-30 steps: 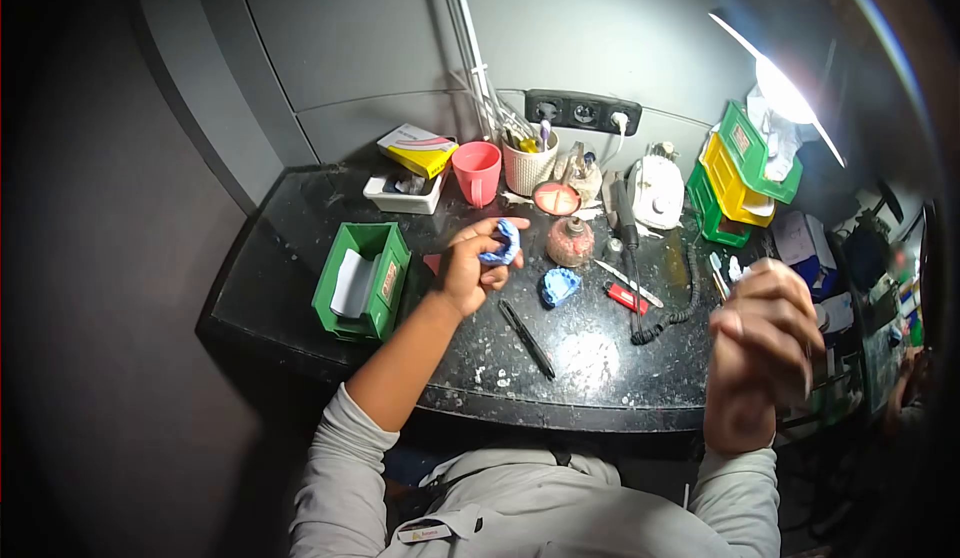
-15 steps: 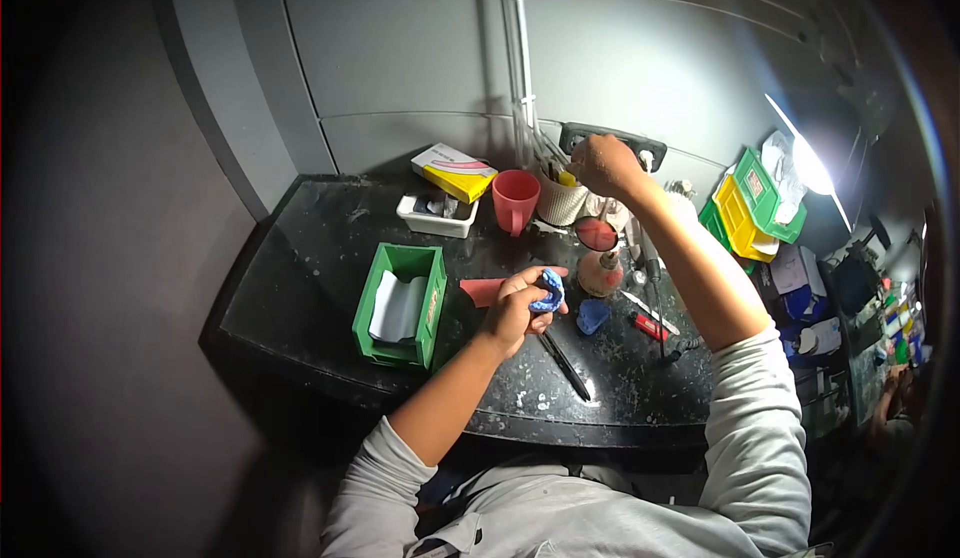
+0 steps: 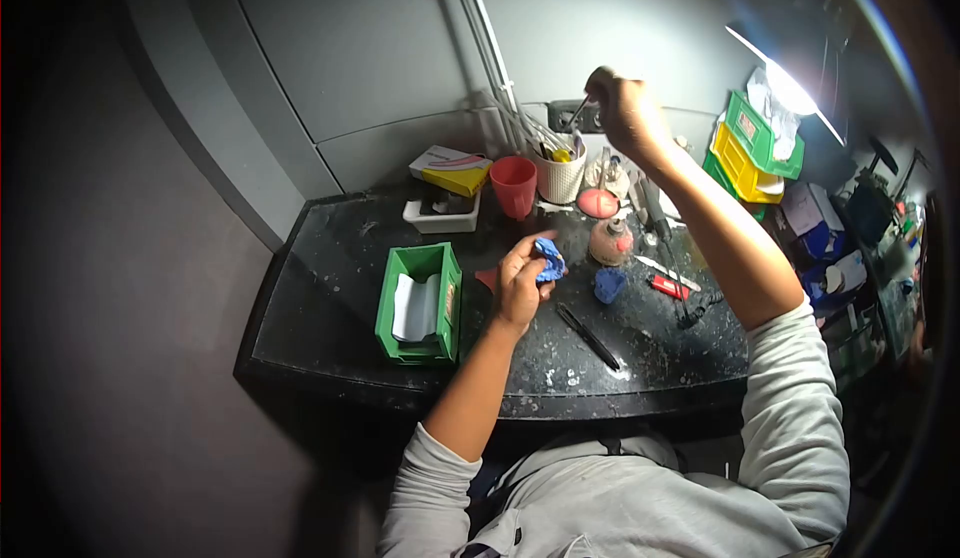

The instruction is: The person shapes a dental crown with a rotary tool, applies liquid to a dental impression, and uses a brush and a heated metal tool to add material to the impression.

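Blue mould point(image 3: 549, 261) well inside desk edge point(image 3: 600, 405)

The flat-topped black table point(image 3: 320, 283) is flecked with white. The tapered plastic cup point(image 3: 513, 190) is plain red. Left of the cup, the rectangular cardboard box point(image 3: 450, 171) combines white and yellow. Nearer the person than the cup, the horseshoe-shaped piece point(image 3: 549, 261) is blue, the open plastic bin point(image 3: 422, 259) green, the slim pen point(image 3: 590, 340) black. Right of the cup, the round holder point(image 3: 562, 180) is white, woven-patterned.
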Demonstrator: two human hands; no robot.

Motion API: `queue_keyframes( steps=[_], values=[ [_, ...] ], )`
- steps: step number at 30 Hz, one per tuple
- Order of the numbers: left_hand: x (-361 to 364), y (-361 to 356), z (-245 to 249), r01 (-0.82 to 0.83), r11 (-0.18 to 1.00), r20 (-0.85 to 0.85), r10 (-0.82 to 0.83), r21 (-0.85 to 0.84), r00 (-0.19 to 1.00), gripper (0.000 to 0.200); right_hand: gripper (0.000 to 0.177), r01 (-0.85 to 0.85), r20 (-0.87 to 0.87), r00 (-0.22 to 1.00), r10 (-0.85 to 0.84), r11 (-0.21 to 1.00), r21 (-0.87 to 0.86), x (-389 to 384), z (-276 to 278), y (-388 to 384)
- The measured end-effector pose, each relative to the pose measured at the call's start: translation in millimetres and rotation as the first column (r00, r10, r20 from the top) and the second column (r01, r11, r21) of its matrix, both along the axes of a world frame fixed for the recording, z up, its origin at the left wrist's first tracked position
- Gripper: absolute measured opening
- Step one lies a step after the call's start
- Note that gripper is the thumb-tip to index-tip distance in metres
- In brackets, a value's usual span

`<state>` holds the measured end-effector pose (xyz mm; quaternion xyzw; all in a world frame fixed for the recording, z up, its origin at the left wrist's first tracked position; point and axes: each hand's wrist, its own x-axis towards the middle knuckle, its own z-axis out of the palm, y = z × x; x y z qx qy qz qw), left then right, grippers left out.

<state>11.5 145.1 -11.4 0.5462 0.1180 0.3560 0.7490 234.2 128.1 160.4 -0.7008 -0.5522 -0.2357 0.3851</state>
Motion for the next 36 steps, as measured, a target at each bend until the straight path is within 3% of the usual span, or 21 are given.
queue_keyframes(
  steps=[3, 5, 7, 11, 12, 14, 15, 17, 19, 20, 25, 30, 34, 36],
  values=[
    [1, 3, -4, -0.010, 1.000, -0.014, 0.010, -0.008, 1.000, 0.038, 0.013, -0.082, -0.166, 0.981, 0.102, 0.989, 0.121, 2, -10, -52],
    [2, 3, -4, -0.012, 0.998, -0.060, 0.015, 0.054, 0.998, 0.040, 0.014, -0.172, -0.594, 0.742, 0.309, 0.945, 0.277, -9, -16, -91],
    [3, 3, -5, -0.014, 0.998, -0.066, 0.018, 0.065, 0.998, 0.040, 0.019, -0.155, -0.732, 0.579, 0.358, 0.930, 0.333, 11, -34, -114],
    [6, 4, -9, -0.043, 0.996, -0.094, 0.051, 0.081, 0.994, 0.039, 0.019, -0.108, -0.850, 0.228, 0.475, 0.880, 0.462, 53, -78, -134],
    [6, 4, -9, -0.049, 0.997, -0.107, 0.055, 0.060, 0.993, 0.038, 0.019, -0.103, -0.850, 0.220, 0.478, 0.878, 0.467, 58, -85, -136],
    [5, 4, -7, -0.053, 0.997, -0.126, 0.059, 0.049, 0.990, 0.038, 0.020, 0.044, -0.844, -0.211, 0.493, 0.867, 0.496, 66, -94, -139],
    [5, 3, -6, -0.062, 0.998, -0.137, 0.065, 0.030, 0.988, 0.038, 0.020, 0.103, -0.819, -0.286, 0.497, 0.866, 0.490, 61, -93, -137],
    [6, 3, -7, -0.066, 0.998, -0.140, 0.068, 0.016, 0.988, 0.038, 0.021, 0.030, -0.757, -0.441, 0.482, 0.851, 0.524, 75, -114, -136],
    [4, 4, -7, -0.076, 0.997, -0.136, 0.079, 0.028, 0.988, 0.039, 0.022, 0.011, -0.718, -0.519, 0.464, 0.843, 0.537, 75, -127, -134],
    [3, 4, -7, -0.077, 0.997, -0.144, 0.080, 0.029, 0.986, 0.039, 0.023, 0.063, -0.751, -0.477, 0.457, 0.870, 0.489, 63, -125, -132],
    [4, 6, -6, -0.079, 0.997, -0.141, 0.080, 0.014, 0.987, 0.040, 0.024, 0.026, -0.725, -0.522, 0.449, 0.858, 0.512, 66, -140, -134],
    [3, 3, -6, -0.078, 0.996, -0.127, 0.081, 0.033, 0.989, 0.039, 0.026, 0.141, -0.603, -0.612, 0.512, 0.821, 0.553, 70, -152, -137],
    [2, 4, -7, -0.079, 0.996, -0.141, 0.084, 0.040, 0.986, 0.038, 0.029, 0.085, -0.529, -0.702, 0.477, 0.793, 0.603, 71, -161, -138],
    [2, 4, -7, -0.076, 0.996, -0.133, 0.082, 0.046, 0.988, 0.038, 0.025, 0.042, -0.567, -0.666, 0.484, 0.784, 0.619, 65, -161, -140]
  ],
)
